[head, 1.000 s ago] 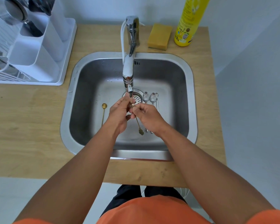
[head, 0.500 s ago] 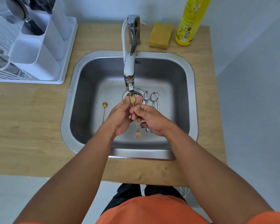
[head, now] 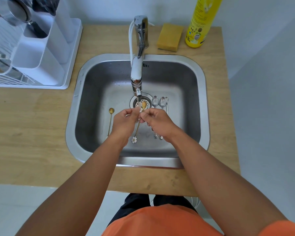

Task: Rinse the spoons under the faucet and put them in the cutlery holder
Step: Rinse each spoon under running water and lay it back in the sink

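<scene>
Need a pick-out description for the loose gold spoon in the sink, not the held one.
Start at the steel sink. Left of the drain and the left hand, one gold spoon lies alone on the basin floor, bowl toward the faucet. The silver spoons lie right of the drain; the other gold spoon is held.

The sink (head: 201,92) is set in the surface (head: 32,133), with the faucet (head: 138,65) behind it reaching over the drain (head: 148,99). Three spoons (head: 160,103) lie in the basin right of the drain, one spoon (head: 110,116) left. The cutlery holder (head: 41,53) stands at rear left, the sponge (head: 169,37) and bottle (head: 201,21) at rear right.
</scene>
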Tool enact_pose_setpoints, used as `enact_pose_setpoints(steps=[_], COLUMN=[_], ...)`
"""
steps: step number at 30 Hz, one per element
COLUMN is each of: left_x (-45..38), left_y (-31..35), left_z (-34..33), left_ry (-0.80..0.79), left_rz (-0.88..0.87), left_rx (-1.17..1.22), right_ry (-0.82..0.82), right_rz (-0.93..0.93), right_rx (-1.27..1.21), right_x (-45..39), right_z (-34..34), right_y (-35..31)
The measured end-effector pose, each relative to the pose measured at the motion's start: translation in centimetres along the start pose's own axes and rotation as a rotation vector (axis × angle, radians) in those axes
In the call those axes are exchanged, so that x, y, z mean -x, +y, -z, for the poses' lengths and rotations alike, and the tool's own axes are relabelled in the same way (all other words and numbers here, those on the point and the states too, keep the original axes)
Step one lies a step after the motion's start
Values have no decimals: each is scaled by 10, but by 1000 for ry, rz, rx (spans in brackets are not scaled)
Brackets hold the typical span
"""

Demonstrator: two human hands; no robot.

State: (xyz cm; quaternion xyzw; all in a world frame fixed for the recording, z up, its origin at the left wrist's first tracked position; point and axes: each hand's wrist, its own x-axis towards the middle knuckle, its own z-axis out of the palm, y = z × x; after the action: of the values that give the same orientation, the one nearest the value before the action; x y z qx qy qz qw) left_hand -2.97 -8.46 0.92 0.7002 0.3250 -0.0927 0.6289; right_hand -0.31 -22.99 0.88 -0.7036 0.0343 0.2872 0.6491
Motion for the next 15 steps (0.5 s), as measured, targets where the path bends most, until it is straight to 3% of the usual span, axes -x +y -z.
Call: enact_pose_setpoints(steps=[4,10,15], left_x=[8,10,4], left_y=[-8,-6,12], left_z=[8,18,16], left_ry=[-139,-174,-202], left_rz=[30,48,181], left_rx=[-161,-227,-115], right_ry=[81,94,69], right_rz=[-35,-117,-173], right_rx=[17,-29,-88], right_x=[-12,-20,-16], right_z=[3,9,0], right_y=[-5,-11,-11])
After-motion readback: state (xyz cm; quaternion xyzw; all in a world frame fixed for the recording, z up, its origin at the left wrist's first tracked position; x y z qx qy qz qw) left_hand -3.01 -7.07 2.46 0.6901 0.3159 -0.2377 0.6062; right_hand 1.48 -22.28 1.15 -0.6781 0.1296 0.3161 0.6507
